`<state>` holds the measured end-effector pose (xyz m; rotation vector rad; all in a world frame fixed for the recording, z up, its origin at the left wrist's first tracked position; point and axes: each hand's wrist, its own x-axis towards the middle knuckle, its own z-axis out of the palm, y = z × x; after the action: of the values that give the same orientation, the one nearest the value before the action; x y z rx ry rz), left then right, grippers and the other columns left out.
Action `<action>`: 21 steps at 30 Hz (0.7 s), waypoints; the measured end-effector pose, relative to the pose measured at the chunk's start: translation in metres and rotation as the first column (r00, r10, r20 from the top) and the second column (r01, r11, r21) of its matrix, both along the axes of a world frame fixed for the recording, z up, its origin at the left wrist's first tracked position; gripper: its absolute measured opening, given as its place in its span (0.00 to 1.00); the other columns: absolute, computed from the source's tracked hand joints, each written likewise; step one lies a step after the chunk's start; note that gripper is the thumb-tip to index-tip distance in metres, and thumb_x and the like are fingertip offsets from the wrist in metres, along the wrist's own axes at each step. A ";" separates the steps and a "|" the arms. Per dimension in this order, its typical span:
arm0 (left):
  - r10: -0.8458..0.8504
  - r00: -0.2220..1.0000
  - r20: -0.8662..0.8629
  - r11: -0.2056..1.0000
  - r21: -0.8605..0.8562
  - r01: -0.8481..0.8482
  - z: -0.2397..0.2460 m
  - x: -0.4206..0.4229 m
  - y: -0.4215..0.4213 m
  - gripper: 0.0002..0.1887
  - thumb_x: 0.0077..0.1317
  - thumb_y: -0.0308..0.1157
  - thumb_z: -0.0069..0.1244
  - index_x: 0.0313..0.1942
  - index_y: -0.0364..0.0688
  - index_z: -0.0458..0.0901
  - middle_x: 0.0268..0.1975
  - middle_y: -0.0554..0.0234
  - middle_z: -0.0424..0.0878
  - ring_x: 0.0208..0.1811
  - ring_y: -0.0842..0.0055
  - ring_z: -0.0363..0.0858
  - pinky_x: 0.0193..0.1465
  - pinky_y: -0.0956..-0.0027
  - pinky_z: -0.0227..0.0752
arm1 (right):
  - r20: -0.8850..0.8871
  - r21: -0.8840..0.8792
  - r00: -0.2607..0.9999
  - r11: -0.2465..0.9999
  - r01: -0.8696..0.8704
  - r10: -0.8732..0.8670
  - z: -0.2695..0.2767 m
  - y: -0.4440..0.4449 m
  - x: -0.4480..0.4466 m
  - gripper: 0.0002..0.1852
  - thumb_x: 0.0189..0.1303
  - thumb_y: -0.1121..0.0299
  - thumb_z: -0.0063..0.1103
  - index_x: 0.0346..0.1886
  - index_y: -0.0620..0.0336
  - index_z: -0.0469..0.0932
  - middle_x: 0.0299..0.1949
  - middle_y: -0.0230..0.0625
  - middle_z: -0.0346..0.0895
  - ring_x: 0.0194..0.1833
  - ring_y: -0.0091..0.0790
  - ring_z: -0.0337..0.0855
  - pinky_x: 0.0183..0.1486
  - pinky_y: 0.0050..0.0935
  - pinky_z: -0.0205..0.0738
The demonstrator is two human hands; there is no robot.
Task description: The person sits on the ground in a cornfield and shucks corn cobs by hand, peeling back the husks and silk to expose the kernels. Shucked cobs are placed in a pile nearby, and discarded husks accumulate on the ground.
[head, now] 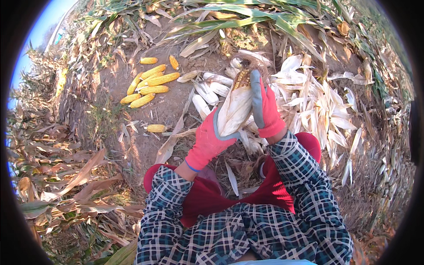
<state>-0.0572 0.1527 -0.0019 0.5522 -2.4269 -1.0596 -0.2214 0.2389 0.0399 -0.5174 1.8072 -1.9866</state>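
Both hands wear pink knit gloves with grey coated palms. My left hand (212,137) grips the lower end of an ear of corn (236,107), still wrapped in pale dry husk. At its top the husk is parted, baring yellow kernels and brown silk (256,64). My right hand (263,106) lies along the right side of the ear, fingers pointing up, against the husk near the bared tip. Its grip on the husk is partly hidden. Beneath and behind the ear, several unhusked ears (207,92) lie on the soil.
Several bare yellow cobs (159,79) form a pile at upper left, with a single cob (156,128) nearer. A heap of stripped husks (311,99) spreads to the right. Green-and-tan stalks (245,16) lie across the far side. Dry leaves (76,185) cover the left ground.
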 end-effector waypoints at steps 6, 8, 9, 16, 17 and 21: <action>0.103 0.995 -0.001 0.970 -0.220 -0.100 0.004 0.008 -0.012 0.51 0.43 0.45 0.71 0.65 0.34 0.65 0.54 0.44 0.78 0.52 0.55 0.81 0.53 0.59 0.76 | -0.181 0.106 0.983 0.994 0.011 0.009 0.000 0.006 -0.014 0.23 0.74 0.53 0.46 0.44 0.68 0.77 0.33 0.36 0.77 0.36 0.29 0.73 0.41 0.30 0.69; 0.115 0.993 0.019 0.957 -0.271 -0.106 0.004 0.013 -0.019 0.51 0.43 0.45 0.71 0.66 0.34 0.64 0.53 0.45 0.78 0.51 0.54 0.80 0.52 0.57 0.75 | -0.306 0.160 0.947 0.986 -0.045 0.093 -0.010 0.010 -0.024 0.21 0.77 0.59 0.41 0.56 0.69 0.76 0.40 0.31 0.79 0.42 0.25 0.76 0.46 0.25 0.71; 0.119 0.993 0.015 0.947 -0.302 -0.109 0.004 0.015 -0.021 0.51 0.42 0.45 0.71 0.66 0.34 0.64 0.52 0.46 0.77 0.50 0.53 0.80 0.51 0.57 0.75 | -0.237 0.198 0.967 0.979 -0.044 0.091 -0.018 0.010 -0.028 0.21 0.77 0.60 0.41 0.56 0.68 0.76 0.39 0.30 0.79 0.41 0.25 0.76 0.45 0.25 0.71; 0.202 0.979 -0.008 0.780 -0.603 -0.166 0.006 0.017 -0.032 0.53 0.42 0.45 0.70 0.68 0.34 0.62 0.55 0.46 0.75 0.53 0.51 0.76 0.55 0.52 0.71 | 0.068 -0.131 0.998 0.991 0.019 -0.010 -0.080 -0.015 -0.028 0.19 0.72 0.60 0.45 0.52 0.67 0.75 0.36 0.40 0.80 0.35 0.32 0.79 0.39 0.33 0.74; 0.203 0.979 -0.020 0.770 -0.615 -0.172 0.005 0.014 -0.033 0.53 0.42 0.45 0.70 0.68 0.34 0.62 0.55 0.46 0.75 0.53 0.51 0.76 0.55 0.52 0.71 | 0.206 -0.241 0.978 0.970 0.014 0.037 -0.082 -0.019 -0.026 0.18 0.73 0.61 0.44 0.54 0.66 0.74 0.39 0.39 0.80 0.37 0.33 0.79 0.41 0.33 0.75; 0.224 0.974 0.033 0.929 -0.308 -0.204 -0.002 0.001 -0.030 0.52 0.45 0.44 0.69 0.68 0.35 0.60 0.56 0.46 0.75 0.55 0.54 0.77 0.56 0.54 0.72 | 0.598 -0.422 0.773 0.903 0.082 0.210 -0.065 -0.030 -0.010 0.17 0.75 0.62 0.42 0.58 0.62 0.71 0.48 0.38 0.79 0.45 0.34 0.81 0.50 0.36 0.77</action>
<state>-0.0560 0.1232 -0.0035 0.7355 -2.4546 -0.5722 -0.2313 0.2091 -0.0254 0.0050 0.9272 -2.1577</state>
